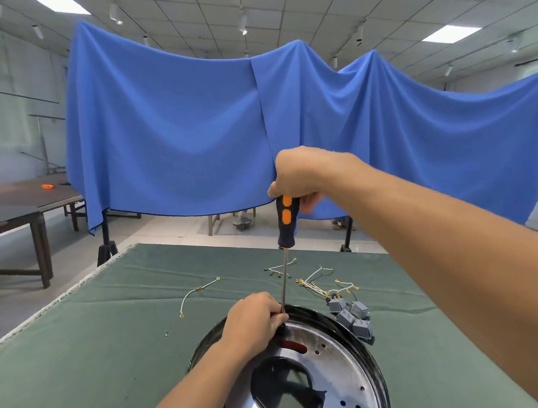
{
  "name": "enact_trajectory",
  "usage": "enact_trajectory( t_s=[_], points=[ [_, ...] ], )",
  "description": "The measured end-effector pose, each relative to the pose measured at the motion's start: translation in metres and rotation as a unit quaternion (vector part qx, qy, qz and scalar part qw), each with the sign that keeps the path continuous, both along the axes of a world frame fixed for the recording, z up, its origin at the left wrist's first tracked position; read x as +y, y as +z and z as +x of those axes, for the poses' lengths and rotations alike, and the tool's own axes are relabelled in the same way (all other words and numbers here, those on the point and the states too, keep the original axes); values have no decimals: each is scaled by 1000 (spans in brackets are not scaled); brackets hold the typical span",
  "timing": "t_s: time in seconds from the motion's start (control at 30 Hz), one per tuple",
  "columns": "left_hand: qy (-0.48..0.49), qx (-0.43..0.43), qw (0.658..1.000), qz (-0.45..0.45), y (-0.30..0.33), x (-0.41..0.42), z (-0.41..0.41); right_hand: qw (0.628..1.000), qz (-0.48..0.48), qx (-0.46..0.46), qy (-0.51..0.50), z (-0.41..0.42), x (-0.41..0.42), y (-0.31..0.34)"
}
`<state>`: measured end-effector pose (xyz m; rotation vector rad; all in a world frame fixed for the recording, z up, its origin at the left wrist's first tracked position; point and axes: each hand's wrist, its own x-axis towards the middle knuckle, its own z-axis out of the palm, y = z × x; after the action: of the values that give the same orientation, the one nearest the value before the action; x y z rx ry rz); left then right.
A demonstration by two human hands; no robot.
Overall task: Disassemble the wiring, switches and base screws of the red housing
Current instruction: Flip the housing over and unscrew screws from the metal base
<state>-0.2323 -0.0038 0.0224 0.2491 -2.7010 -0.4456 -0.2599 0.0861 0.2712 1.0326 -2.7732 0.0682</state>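
Observation:
A round housing [338, 359] with a shiny metal base plate and dark rim lies at the near edge of the green table; red shows through a slot [295, 346]. My right hand [300, 175] grips the black-and-orange handle of a long screwdriver [286, 221] held upright. Its shaft runs down to the housing's far rim. My left hand [255, 321] grips that rim and pinches the shaft just above the tip, hiding the tip. Removed grey switches [353, 318] and loose white wires [325, 283] lie right of the housing.
A single white wire with ring terminals [194, 295] lies left of centre on the green cloth [98, 353], and a small screw [166, 333] sits nearer me. A blue drape [170, 131] hangs behind the table. Dark wooden tables [27, 204] stand at left.

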Motion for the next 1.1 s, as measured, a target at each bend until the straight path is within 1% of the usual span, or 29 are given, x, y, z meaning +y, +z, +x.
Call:
enact_trajectory(
  t_s=[0.1, 0.17, 0.2, 0.23, 0.33, 0.4, 0.47, 0.53, 0.6, 0.63, 0.67, 0.73, 0.77, 0.83, 0.87, 0.9, 0.93, 1.0, 1.07, 1.1],
  points=[
    [-6, -1, 1000, -18, 0, -1, 1, 994, 11, -90, 60, 5, 1, 6],
    [-13, 2, 1000, -18, -1, -1, 3, 992, 10, -106, 71, 8, 0, 1],
    [-13, 6, 1000, -14, -1, 0, 4, 994, 18, -89, 64, 8, 0, -2],
    [-14, 9, 1000, -12, -1, 0, 5, 997, 25, -54, 48, 9, -1, -6],
    [-16, 12, 1000, -10, 1, 2, 6, 994, 38, 91, -37, 8, -3, -14],
    [-15, 9, 1000, -6, 2, 3, 6, 990, 53, 125, -41, 6, -3, -17],
    [-13, 3, 1000, -2, 1, 3, 6, 991, 89, 98, -16, 2, -4, -12],
    [-10, -1, 1000, 4, 1, 1, 5, 994, 106, 17, 13, 6, 1, -2],
    [-7, -3, 1000, 7, 2, 0, 5, 992, 82, -86, 30, 9, 5, 6],
    [-4, -4, 1000, 7, 2, 0, 5, 990, 65, -124, 31, 10, 7, 7],
    [-3, -5, 1000, 8, 2, 0, 5, 989, 57, -137, 27, 9, 8, 6],
    [-3, -3, 1000, 8, 2, 0, 5, 993, 40, -107, 0, 7, 11, -1],
    [-4, -1, 1000, 7, 2, 0, 5, 997, 45, -61, -25, 6, 12, -4],
    [-7, 0, 1000, 9, 2, 1, 5, 991, 98, 62, -74, 7, 15, -9],
    [-9, -1, 1000, 10, 2, 1, 5, 986, 116, 95, -74, 6, 13, -11],
    [-9, -1, 1000, 9, 3, 2, 6, 985, 128, 100, -64, 5, 10, -10],
    [-9, -1, 1000, 8, 3, 2, 6, 986, 136, 77, -50, 6, 7, -7],
    [-9, 0, 1000, 7, 3, 2, 7, 992, 129, -8, -1, 11, 6, 0],
    [-10, -2, 1000, 6, 4, 2, 8, 991, 96, -85, 32, 13, 5, 4],
    [-11, -3, 1000, 7, 4, 2, 8, 991, 80, -104, 37, 15, 6, 4]
  ],
)
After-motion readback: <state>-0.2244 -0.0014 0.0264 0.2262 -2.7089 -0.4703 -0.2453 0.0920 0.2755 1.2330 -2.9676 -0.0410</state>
